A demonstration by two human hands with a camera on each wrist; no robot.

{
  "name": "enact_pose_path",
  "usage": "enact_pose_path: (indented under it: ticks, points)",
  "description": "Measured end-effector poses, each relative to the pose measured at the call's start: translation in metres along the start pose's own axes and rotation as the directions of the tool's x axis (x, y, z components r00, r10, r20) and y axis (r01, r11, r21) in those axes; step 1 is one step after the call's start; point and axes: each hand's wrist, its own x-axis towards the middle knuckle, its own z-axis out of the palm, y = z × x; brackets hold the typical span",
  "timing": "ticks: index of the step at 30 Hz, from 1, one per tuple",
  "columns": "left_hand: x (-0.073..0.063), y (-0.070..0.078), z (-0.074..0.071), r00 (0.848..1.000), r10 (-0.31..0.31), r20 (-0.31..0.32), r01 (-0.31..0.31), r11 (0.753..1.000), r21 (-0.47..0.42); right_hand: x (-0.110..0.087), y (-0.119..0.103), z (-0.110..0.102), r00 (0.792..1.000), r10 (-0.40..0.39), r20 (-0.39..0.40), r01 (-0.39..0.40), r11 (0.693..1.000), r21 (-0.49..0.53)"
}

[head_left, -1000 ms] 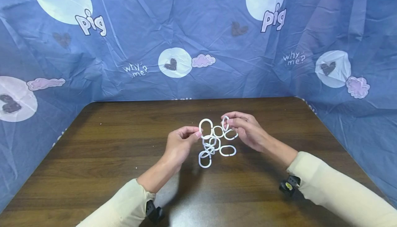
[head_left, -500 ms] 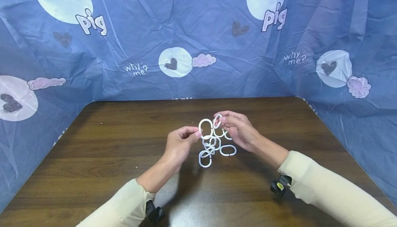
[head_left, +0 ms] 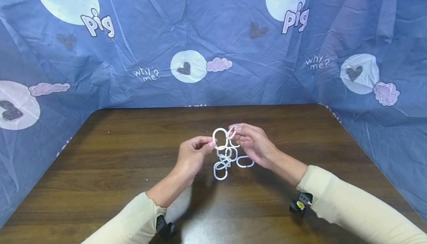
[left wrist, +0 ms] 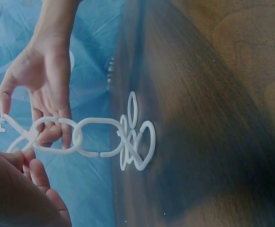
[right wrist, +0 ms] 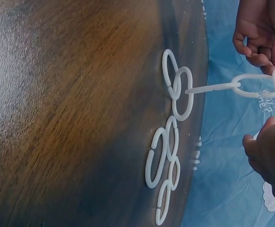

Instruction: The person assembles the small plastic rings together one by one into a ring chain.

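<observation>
Head view: the person's left hand [head_left: 191, 159] pinches a white oval link [head_left: 213, 136] between thumb and index finger, closed firmly enough to hold it upright; the right hand [head_left: 255, 144], to the right of it, pinches a second white link [head_left: 229, 130] at the fingertips, tilted; both links meet between the hands, above the dark wooden table [head_left: 133, 184], but from where I stand I cannot tell whether they are hooked together; in the left wrist view, a chain [left wrist: 99, 119] of white links hangs down from there, and its lower links [left wrist: 152, 137] rest on the table; cream sleeves [head_left: 126, 221] cover the arms; a blue printed cloth [head_left: 200, 96] hangs at the far side.
</observation>
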Motion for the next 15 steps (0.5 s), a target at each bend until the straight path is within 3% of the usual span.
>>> enact_pose_path:
  ticks: [15]
  points:
    - [0.0008,0.0009,0.0004,1.0,-0.012,0.002,0.012,1.0,-0.014,0.0007,0.0043,0.0092,0.995,-0.04,-0.096,0.04,0.999,-0.002]
